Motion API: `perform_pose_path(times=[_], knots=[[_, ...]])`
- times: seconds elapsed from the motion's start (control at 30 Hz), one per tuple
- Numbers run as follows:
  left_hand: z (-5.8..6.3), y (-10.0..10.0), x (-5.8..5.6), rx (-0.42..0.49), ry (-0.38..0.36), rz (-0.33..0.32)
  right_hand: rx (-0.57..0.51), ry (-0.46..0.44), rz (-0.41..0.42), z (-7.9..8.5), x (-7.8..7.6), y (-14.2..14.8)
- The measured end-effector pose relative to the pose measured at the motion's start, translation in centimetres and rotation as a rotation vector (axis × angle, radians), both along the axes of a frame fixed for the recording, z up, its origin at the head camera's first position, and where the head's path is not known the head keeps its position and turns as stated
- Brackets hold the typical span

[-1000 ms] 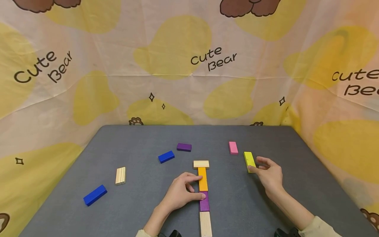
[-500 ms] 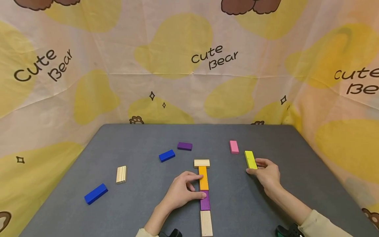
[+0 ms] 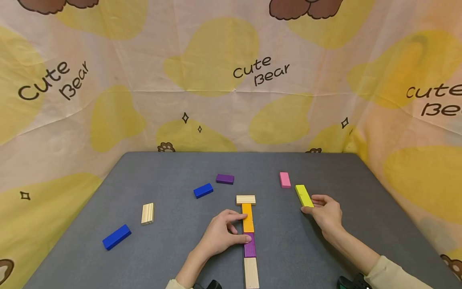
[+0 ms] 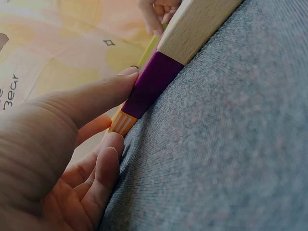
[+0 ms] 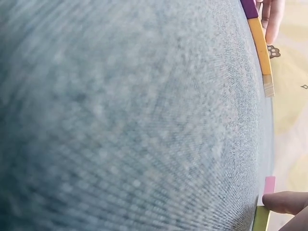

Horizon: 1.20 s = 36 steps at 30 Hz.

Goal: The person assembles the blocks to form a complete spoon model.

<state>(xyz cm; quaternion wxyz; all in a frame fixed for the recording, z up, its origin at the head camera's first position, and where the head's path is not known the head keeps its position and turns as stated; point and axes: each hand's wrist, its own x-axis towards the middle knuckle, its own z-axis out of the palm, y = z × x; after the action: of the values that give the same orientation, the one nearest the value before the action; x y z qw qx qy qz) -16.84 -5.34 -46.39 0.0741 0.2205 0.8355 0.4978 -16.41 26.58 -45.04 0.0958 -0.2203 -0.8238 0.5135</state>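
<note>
In the head view, a row of wooden blocks runs away from the near edge: a plain block (image 3: 251, 273), a purple block (image 3: 250, 249), an orange block (image 3: 247, 220) and a ridged plain block (image 3: 246, 200) lying crosswise at the far end. My left hand (image 3: 220, 235) rests its thumb on the purple block and its index finger on the orange one. The left wrist view shows its other fingers beside the orange block's side. To the right, my right hand (image 3: 327, 213) pinches the near end of a yellow-green block (image 3: 304, 195), thumb at the left and fingers at the right.
A pink block (image 3: 284, 180) lies behind the yellow-green one. Farther left are a small blue block (image 3: 203, 190), another purple block (image 3: 225, 179), a ridged plain block (image 3: 147, 213) and a longer blue block (image 3: 117, 237). A patterned cloth hangs behind the grey table (image 3: 173, 168).
My right hand has shifted its grip to the yellow-green block's near end, and the block's far end has swung slightly left. My left hand and the row stay in place.
</note>
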Motion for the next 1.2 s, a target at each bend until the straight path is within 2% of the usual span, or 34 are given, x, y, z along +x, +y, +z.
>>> perform_pose_path(times=[0.8,0.97,1.2], knots=[[-0.3,0.0,-0.1,0.009,-0.009,0.008,-0.041,0.013,-0.029,-0.1,-0.1,0.0],[-0.3,0.0,-0.1,0.006,-0.008,0.005,-0.093,0.013,0.006,0.4,0.1,-0.4],[-0.3,0.0,-0.1,-0.013,-0.025,0.011,-0.155,0.027,0.123,0.6,-0.3,-1.2]])
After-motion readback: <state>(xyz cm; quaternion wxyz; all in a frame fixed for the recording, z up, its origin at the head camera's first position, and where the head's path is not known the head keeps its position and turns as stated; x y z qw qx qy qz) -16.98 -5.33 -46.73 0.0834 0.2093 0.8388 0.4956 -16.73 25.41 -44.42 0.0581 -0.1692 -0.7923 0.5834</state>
